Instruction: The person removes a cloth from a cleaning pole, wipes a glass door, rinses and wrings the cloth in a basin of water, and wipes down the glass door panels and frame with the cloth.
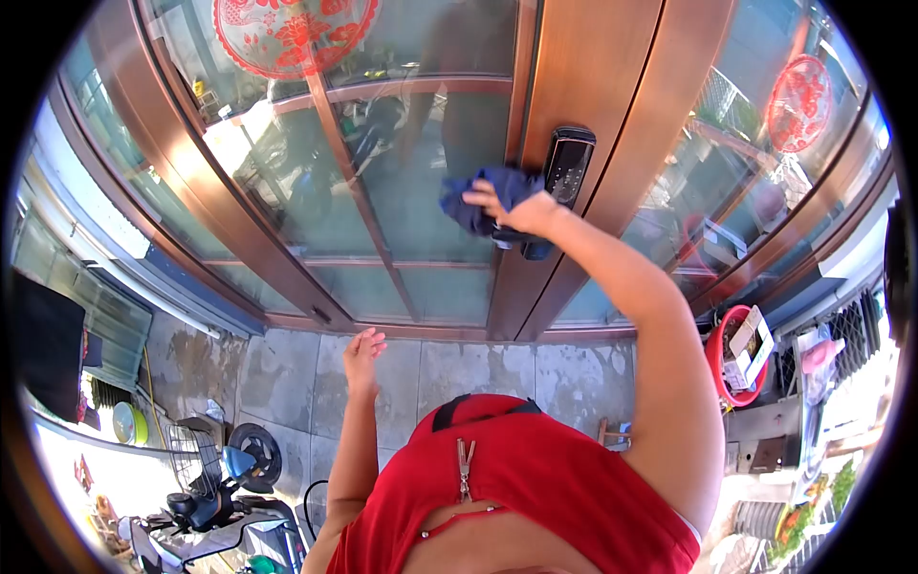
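A dark blue cloth [461, 212] is in my right hand [521, 209], its fingers bent over the fabric. The cloth lies against the glass pane and door frame, just left of the black electronic door lock [569, 163]. Part of the lock's lower end is hidden behind my hand and wrist. My left hand [363, 349] hangs lower, in front of the door's bottom edge, with its fingers apart and nothing in it. The brown-framed glass door [421, 172] stands in front of me.
Red round paper decorations [296, 33] are on the glass. At the right stands a red bucket [715, 359] holding cardboard boxes. A scooter [206, 507] with a wire basket is at the lower left, on grey floor tiles [277, 383].
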`<state>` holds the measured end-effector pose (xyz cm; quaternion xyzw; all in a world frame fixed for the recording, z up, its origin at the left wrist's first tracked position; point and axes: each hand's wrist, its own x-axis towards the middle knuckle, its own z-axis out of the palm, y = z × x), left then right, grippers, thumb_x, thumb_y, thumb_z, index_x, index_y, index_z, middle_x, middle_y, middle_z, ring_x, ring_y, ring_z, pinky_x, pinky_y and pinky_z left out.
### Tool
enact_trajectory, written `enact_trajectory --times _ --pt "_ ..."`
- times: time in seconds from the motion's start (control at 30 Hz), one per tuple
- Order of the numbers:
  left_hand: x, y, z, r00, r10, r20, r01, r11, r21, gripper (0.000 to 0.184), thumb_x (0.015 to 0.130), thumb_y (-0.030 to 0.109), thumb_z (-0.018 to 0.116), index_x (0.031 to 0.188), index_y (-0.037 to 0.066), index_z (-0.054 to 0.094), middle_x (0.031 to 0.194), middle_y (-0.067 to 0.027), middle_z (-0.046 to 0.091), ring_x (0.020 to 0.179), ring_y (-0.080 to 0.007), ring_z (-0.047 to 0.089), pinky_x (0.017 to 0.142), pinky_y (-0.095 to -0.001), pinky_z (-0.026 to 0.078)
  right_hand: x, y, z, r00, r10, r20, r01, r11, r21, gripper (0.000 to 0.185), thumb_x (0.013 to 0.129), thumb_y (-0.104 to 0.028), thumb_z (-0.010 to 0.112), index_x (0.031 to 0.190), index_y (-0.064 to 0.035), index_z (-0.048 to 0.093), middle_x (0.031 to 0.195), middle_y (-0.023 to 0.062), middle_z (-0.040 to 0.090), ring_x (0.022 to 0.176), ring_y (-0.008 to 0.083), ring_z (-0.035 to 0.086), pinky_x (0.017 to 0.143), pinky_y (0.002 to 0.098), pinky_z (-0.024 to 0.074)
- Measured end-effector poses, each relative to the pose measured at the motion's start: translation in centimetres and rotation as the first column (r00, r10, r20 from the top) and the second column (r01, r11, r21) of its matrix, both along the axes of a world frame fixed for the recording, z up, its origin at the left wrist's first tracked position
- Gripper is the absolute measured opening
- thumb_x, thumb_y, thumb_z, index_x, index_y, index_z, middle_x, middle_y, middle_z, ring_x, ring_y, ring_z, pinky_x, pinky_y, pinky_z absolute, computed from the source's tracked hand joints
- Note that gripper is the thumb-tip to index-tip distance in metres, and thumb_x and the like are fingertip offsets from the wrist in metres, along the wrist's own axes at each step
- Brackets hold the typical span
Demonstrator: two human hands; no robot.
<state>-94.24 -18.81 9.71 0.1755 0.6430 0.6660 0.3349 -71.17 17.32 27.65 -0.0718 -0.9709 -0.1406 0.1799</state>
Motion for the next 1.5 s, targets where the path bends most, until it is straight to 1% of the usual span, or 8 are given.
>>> enact_trajectory --times 0.13,0.2,0.3,0.37,0.53,0.8,1.23,1.5 --pt "-1.0 -1.3 0.8 1.0 0.019 -0.001 -0.019 1.0 -0.013 0.032 0.099 0.026 0.054 0.117 0.001 0.063 0.101 -0.0115 0.072 0.082 -0.0161 0.067 0.074 -0.0259 0.05 -0.1 2.0 2.3 0.992 -0.122 -0.038 0.061 0.189 0.98 0.041 0.085 -0.022 0.059 0.126 -0.0175 0.062 0.129 0.0042 0.059 0.117 0.0278 0.057 0.096 0.0416 0.049" --pt "-2.1 -1.1 1.1 1.0 0.022 -0.012 -0.022 0.999 -0.027 0.032 0.098 0.025 0.054 0.117 0.001 0.063 0.101 -0.012 0.072 0.082 -0.0165 0.067 0.074 -0.0261 0.05 0.1 4.2 8.4 0.971 -0.174 -0.164 0.07 -0.45 0.891 0.041 0.087 -0.023 0.056 0.127 -0.013 0.06 0.131 0.0065 0.058 0.119 0.0291 0.056 0.097 0.0444 0.0485" --pt "-2.2 -1.9 0.5 0.999 0.049 -0.017 -0.05 0.998 -0.049 0.032 0.097 0.023 0.055 0.116 0.0 0.064 0.1 -0.0127 0.071 0.08 -0.0165 0.067 0.073 -0.0266 0.051 2.1 3.0 24.3 0.869 -0.156 -0.469 0.282 -0.623 0.73 0.045 0.093 -0.027 0.048 0.132 -0.0071 0.055 0.138 0.0113 0.054 0.128 0.0342 0.05 0.101 0.0551 0.0467" --pt "-2.3 -1.9 -0.3 0.999 0.052 -0.012 -0.052 0.998 -0.046 0.03 0.096 0.021 0.056 0.114 -0.001 0.065 0.098 -0.0127 0.071 0.079 -0.0161 0.066 0.072 -0.0265 0.051 3.6 3.4 32.9 0.799 0.111 -0.591 0.148 0.917 0.372 0.034 0.092 -0.024 0.058 0.125 -0.0221 0.065 0.154 0.0095 0.035 0.143 0.0326 0.029 0.115 0.0554 0.0222" --pt "-1.2 -0.1 1.3 0.997 0.078 0.002 -0.077 0.996 -0.034 0.028 0.096 0.02 0.057 0.112 -0.001 0.065 0.096 -0.0127 0.071 0.077 -0.0158 0.066 0.067 -0.0238 0.049 4.6 4.4 36.9 0.458 0.033 -0.888 0.485 0.828 0.281 0.043 0.097 -0.029 0.052 0.139 -0.0217 0.053 0.154 0.0166 0.033 0.143 0.0358 0.027 0.115 0.0562 0.0212" --pt "-0.8 3.4 4.5 0.96 -0.003 -0.28 0.013 0.999 0.032 0.026 0.097 0.018 0.058 0.109 -0.003 0.066 0.096 -0.0113 0.071 0.077 -0.0156 0.065 0.071 -0.0263 0.05 14.1 4.6 11.4 0.865 -0.002 -0.501 0.224 0.896 0.383 0.021 0.072 -0.027 0.075 0.091 -0.0219 0.068 0.144 -0.0024 0.05 0.13 0.0306 0.047 0.106 0.0533 0.0354" --pt "12.8 25.8 31.9 -0.045 0.346 -0.937 0.339 0.888 0.312 0.057 0.084 0.019 0.07 0.136 0.006 0.052 0.149 -0.0186 0.04 0.139 -0.0395 0.035 0.112 -0.0487 0.029 17.9 10.8 46.6 0.199 -0.116 -0.973 0.598 0.801 0.027 0.049 0.097 -0.037 0.05 0.145 -0.0301 0.043 0.155 0.0184 0.027 0.142 0.0415 0.027 0.11 0.0633 0.0252" --pt "15.5 35.3 32.0 -0.175 0.489 -0.855 0.194 0.868 0.457 0.073 0.088 0.046 0.063 0.148 0.013 0.039 0.158 -0.0228 0.021 0.146 -0.0456 0.015 0.114 -0.0619 0.013 18.9 8.4 32.7 0.535 -0.037 -0.844 0.534 0.789 0.304 0.033 0.086 -0.027 0.063 0.116 -0.014 0.064 0.154 0.0177 0.032 0.142 0.042 0.029 0.114 0.0566 0.0224"
